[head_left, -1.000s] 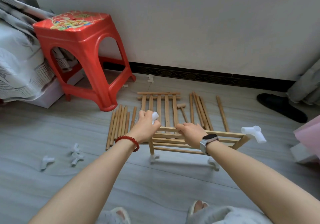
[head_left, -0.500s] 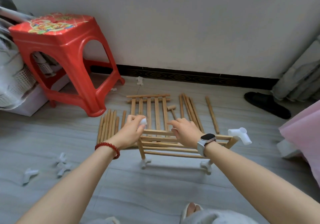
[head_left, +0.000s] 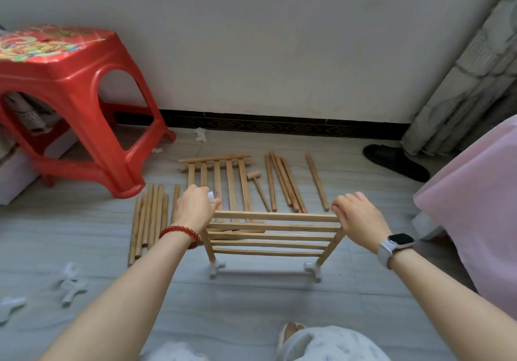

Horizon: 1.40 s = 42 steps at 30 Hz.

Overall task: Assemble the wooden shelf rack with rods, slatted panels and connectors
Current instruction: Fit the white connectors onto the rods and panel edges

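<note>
A partly built rack (head_left: 272, 233) stands on the floor in front of me: a slatted panel on wooden legs with white connectors at the feet (head_left: 216, 267) (head_left: 313, 269). My left hand (head_left: 194, 209) grips a white connector (head_left: 211, 196) at the panel's top left corner. My right hand (head_left: 356, 218) curls over the top right corner, and the connector there is hidden under it. A second slatted panel (head_left: 216, 170) lies flat behind the rack. Loose rods lie to the left (head_left: 148, 218) and to the right (head_left: 282, 181).
A small wooden mallet (head_left: 256, 186) lies between the flat panel and the right rods. Spare white connectors (head_left: 70, 285) are scattered at the left, one (head_left: 201, 134) near the wall. A red stool (head_left: 75, 103) stands left, a black slipper (head_left: 394, 162) and pink cloth (head_left: 475, 206) right.
My right hand has slid from the middle of the panel's top rail to the right corner and now covers the white connector there. My left hand stays on the left connector.
</note>
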Each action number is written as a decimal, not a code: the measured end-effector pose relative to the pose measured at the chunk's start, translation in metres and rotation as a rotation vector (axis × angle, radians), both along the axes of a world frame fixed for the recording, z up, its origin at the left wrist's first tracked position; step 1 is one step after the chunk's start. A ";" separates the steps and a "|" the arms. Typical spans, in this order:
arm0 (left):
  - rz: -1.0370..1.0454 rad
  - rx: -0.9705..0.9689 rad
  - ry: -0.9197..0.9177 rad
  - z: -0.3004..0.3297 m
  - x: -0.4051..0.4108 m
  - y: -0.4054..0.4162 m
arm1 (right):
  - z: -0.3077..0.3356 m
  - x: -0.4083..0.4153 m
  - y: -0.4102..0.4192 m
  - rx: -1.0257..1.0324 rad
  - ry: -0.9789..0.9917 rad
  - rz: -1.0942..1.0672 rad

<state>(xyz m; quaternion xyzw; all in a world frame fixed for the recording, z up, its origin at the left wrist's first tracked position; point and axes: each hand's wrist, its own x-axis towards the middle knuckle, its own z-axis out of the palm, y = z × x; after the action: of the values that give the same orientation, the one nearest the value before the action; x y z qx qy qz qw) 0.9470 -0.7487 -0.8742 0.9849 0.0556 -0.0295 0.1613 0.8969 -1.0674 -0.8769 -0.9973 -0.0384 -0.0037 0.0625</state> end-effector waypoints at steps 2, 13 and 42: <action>-0.098 -0.031 -0.023 -0.001 -0.002 0.006 | -0.001 0.006 0.003 -0.018 0.004 -0.042; -0.192 -0.028 -0.212 -0.017 -0.007 0.013 | -0.018 0.013 0.012 -0.112 -0.207 -0.103; -0.112 -0.373 0.074 -0.062 0.083 0.022 | -0.060 0.130 0.029 -0.608 0.111 -0.059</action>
<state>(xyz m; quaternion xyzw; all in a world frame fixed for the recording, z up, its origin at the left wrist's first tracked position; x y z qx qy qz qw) 1.0302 -0.7269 -0.9358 0.9377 0.0004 -0.0845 0.3371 1.0272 -1.0387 -0.9369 -0.9696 -0.0053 0.0606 -0.2371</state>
